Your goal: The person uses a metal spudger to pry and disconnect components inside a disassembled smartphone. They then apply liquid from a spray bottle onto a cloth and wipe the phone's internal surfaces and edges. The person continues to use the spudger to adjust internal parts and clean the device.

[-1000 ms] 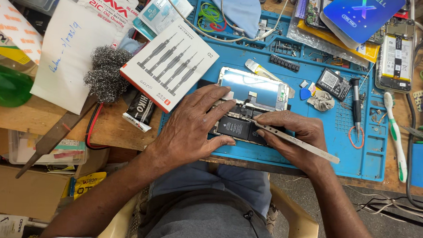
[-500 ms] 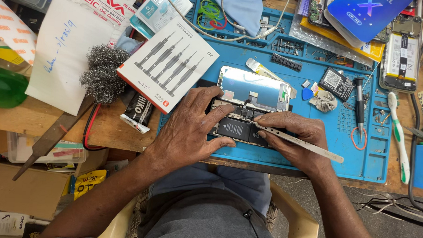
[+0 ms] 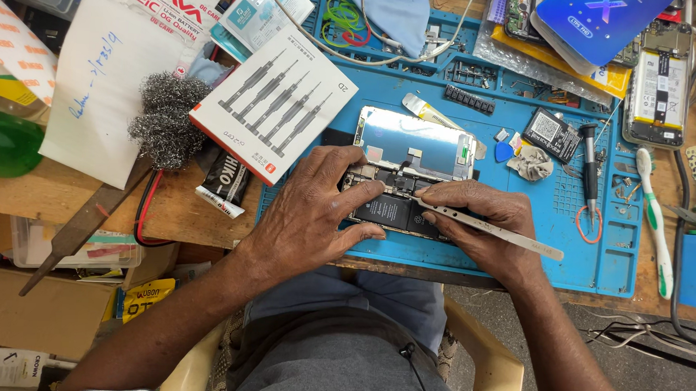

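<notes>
An opened phone [image 3: 391, 210] lies on the blue work mat [image 3: 512, 252], its lifted screen panel [image 3: 414, 143] folded back above it. My left hand [image 3: 311, 213] presses down on the phone's left side, fingers spread over the body. My right hand [image 3: 481, 226] grips metal tweezers [image 3: 489, 231], their tip touching the phone's inner parts near the top of the black battery. Part of the phone is hidden under both hands.
A white screwdriver-set box [image 3: 277, 104] lies left of the phone, with steel wool [image 3: 165, 118] and paper beyond. A black screwdriver [image 3: 589, 164], toothbrush [image 3: 655, 219], another opened phone [image 3: 657, 85] and small parts sit on the right. A metal file [image 3: 84, 225] overhangs the wooden bench.
Both hands stay on the phone; the tweezers' tip has shifted only slightly. The camera view has drifted a little.
</notes>
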Tool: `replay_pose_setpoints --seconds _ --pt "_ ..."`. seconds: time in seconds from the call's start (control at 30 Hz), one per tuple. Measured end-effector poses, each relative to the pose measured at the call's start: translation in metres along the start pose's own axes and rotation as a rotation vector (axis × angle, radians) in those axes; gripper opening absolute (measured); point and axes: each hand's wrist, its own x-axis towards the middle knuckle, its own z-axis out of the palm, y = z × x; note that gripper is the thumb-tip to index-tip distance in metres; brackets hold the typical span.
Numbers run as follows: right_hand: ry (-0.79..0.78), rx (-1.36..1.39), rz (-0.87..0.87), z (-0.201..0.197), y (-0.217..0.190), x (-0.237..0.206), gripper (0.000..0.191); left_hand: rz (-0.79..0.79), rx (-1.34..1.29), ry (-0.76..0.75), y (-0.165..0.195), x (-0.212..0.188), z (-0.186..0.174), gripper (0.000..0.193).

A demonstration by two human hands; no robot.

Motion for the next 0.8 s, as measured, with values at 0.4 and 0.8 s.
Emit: replay_pose_setpoints --seconds 0.4,0.8 --pt "-0.020 0.070 0.142 -0.001 0.003 -0.003 0.023 0.047 0.036 0.014 0.002 -0.002 0.000 0.055" --pt "0.221 0.079 0.111 -0.009 0.003 -0.027 0.022 0.063 0.029 0.048 0.012 0.002 0.000 0.048"
